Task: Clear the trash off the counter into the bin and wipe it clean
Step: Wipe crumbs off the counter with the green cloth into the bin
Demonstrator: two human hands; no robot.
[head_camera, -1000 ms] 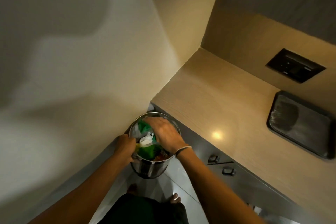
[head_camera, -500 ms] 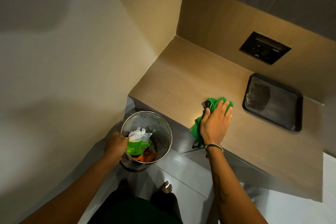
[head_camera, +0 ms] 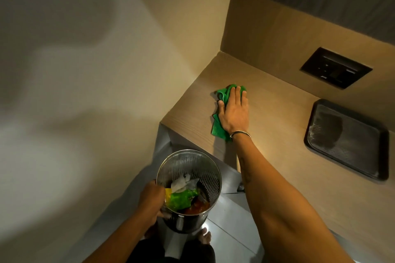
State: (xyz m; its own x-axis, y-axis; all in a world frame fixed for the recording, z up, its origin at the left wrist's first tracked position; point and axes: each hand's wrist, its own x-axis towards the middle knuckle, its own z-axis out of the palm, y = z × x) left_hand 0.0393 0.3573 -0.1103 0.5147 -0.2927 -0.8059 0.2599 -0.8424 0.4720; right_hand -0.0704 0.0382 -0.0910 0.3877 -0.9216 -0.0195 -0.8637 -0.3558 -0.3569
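My right hand point(head_camera: 234, 113) lies flat, fingers together, pressing a green cloth point(head_camera: 222, 94) onto the light wooden counter point(head_camera: 277, 126) near its left corner. My left hand point(head_camera: 150, 200) grips the rim of a round perforated metal bin point(head_camera: 190, 161), held off the floor below the counter's left end. Inside the bin lie white crumpled paper point(head_camera: 181, 182), a green wrapper point(head_camera: 181, 198) and something red point(head_camera: 197, 208).
A dark rectangular tray point(head_camera: 346, 141) sits on the counter at the right. A black socket panel point(head_camera: 335, 67) is set in the back wall. A pale wall point(head_camera: 74, 92) closes the left side. My bare feet point(head_camera: 205, 239) stand on grey floor tiles.
My right hand came out of the bin with the green cloth, put it on the counter's front edge, then slid it back and left toward the corner. My left hand kept hold of the bin.
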